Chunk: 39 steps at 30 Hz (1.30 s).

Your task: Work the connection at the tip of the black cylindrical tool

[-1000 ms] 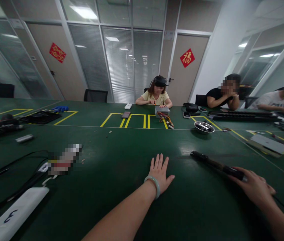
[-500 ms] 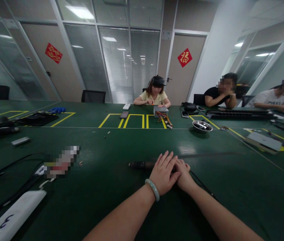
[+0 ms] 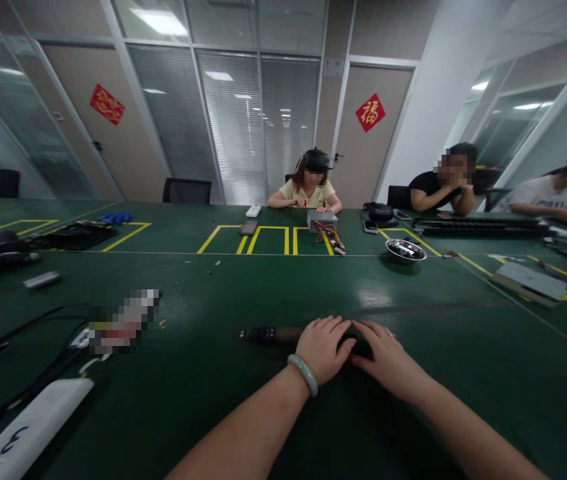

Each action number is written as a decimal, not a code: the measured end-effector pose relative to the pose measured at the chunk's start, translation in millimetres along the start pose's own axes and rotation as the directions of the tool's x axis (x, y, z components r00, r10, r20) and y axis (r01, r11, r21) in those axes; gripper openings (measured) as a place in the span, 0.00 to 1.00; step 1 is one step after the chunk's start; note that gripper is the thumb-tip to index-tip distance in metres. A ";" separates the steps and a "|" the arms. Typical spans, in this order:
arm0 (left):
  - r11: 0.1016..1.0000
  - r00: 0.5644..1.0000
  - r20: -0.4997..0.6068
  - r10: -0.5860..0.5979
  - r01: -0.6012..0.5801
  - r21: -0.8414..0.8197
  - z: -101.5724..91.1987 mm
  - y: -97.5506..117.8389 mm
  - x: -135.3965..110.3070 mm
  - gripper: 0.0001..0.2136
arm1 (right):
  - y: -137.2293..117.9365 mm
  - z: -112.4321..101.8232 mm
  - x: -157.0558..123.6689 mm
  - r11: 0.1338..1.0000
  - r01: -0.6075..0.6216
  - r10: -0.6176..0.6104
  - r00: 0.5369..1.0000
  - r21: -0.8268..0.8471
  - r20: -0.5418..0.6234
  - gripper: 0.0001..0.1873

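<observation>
A long black rod-shaped tool (image 3: pixel 267 334) lies on the green table (image 3: pixel 243 287) just in front of me, its tip pointing left. My left hand (image 3: pixel 322 347), with a pale green bangle on the wrist, curls its fingers over the tool's middle. My right hand (image 3: pixel 387 357) covers the tool's right end, its fingers meeting those of the left hand. That part of the tool is hidden under both hands.
A white power strip (image 3: pixel 28 427) and black cables (image 3: pixel 23 320) lie at the near left. A metal bowl (image 3: pixel 405 250), a grey box with wires (image 3: pixel 322 219) and yellow tape marks sit farther back. One person sits opposite (image 3: pixel 313 190), two more at the right.
My right hand carried the black tool from the right to the middle of the table and laid it down. My left hand lifted from lying flat and closed over it.
</observation>
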State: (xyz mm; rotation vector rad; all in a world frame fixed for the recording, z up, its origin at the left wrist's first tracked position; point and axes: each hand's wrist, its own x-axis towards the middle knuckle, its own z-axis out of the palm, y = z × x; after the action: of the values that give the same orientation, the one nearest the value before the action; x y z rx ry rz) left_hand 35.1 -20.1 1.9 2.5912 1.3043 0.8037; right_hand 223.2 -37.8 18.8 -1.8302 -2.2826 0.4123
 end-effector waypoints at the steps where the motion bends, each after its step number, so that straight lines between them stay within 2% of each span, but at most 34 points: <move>1: 1.000 1.000 0.012 0.010 -0.010 0.003 0.6 -0.2 0.0 0.20 | 7.5 -7.8 -8.2 1.000 -0.028 0.028 0.999 0.000 0.026 0.32; 4: 1.000 0.998 0.055 0.023 -0.023 0.014 1.6 -1.0 0.1 0.19 | 23.6 -23.4 -32.0 0.995 -0.091 0.081 0.982 0.049 0.169 0.27; 6: 1.000 0.996 0.086 0.017 -0.019 0.022 1.4 -1.5 0.3 0.17 | 26.7 -25.4 -42.9 0.993 -0.084 0.061 0.964 0.082 0.257 0.23; 10: 0.999 0.994 0.110 0.012 -0.017 0.043 0.4 -1.3 1.0 0.15 | 17.7 -15.4 -46.4 0.989 -0.080 0.042 0.960 0.128 0.278 0.08; 15: 0.997 0.994 0.112 0.004 -0.012 0.072 1.3 -0.4 1.9 0.15 | 0.3 -1.2 -33.6 0.908 -0.230 0.080 0.916 0.351 0.393 0.15; 19: 0.997 0.993 0.114 0.008 -0.017 0.075 2.7 -1.3 2.0 0.15 | -4.7 -0.9 -24.8 0.963 -0.107 0.033 0.958 0.249 0.286 0.16; 22: 0.997 0.993 0.120 0.014 -0.023 0.074 2.9 -2.2 2.1 0.14 | -2.5 -5.8 -18.4 0.973 -0.037 -0.023 0.967 0.227 0.256 0.17; 25: 0.998 0.993 0.120 0.009 -0.017 0.066 2.4 -2.5 2.5 0.14 | 3.9 -8.4 -9.5 0.943 -0.034 -0.065 0.957 0.330 0.284 0.16; 28: 0.998 0.994 0.112 -0.016 0.010 0.060 1.6 -2.0 3.3 0.15 | 13.6 -3.3 1.5 0.875 -0.110 -0.072 0.933 0.472 0.352 0.16; 30: 0.998 0.994 0.105 -0.037 0.031 0.059 1.2 -1.2 4.1 0.14 | 21.2 4.2 8.6 0.822 -0.179 -0.039 0.929 0.541 0.368 0.14; 33: 0.997 0.993 0.109 -0.051 0.044 0.068 0.5 0.4 5.6 0.11 | 31.5 16.4 16.5 0.762 -0.258 0.077 0.947 0.594 0.312 0.12; 39: 0.995 0.987 0.144 -0.068 0.056 0.086 -1.1 3.5 8.1 0.10 | 34.3 26.7 17.9 0.752 -0.269 0.233 0.962 0.602 0.139 0.12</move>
State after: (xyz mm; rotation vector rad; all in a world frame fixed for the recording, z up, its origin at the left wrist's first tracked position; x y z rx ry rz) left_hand 40.9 -16.1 7.2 2.5999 1.3939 0.5495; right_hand 242.5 -16.1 -18.2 -1.7604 -1.6192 1.1178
